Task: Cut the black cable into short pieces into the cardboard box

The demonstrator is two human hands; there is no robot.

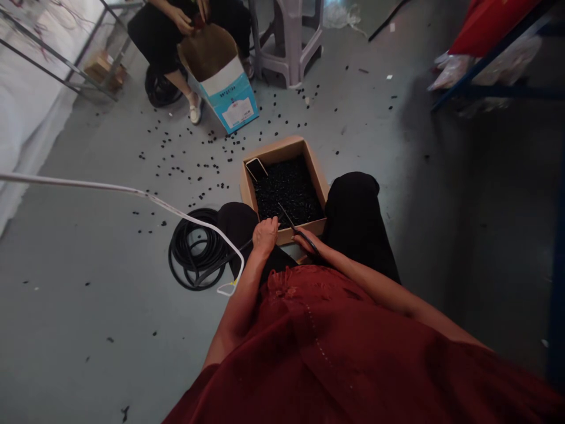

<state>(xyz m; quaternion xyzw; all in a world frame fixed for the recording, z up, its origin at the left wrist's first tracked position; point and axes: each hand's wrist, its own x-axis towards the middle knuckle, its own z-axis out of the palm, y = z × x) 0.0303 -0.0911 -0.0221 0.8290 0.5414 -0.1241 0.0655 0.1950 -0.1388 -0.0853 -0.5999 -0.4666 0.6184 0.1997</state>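
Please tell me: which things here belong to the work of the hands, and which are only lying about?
Work: left hand gripping coiled black rubber cord; right hand holding black-handled steel scissors; open brown cardboard box full of small black pieces.

Lying about: white plastic cable; blue-and-white cardboard carton; grey plastic stool.

The only view is worn on the person's head and looks forward and steeply down, close over the red top point(309, 347), left hand point(265, 235) and right hand point(306, 240). Its wide frame reaches past a cardboard box point(282, 182) across the floor point(88, 282) to a seated person's lap point(150, 35).
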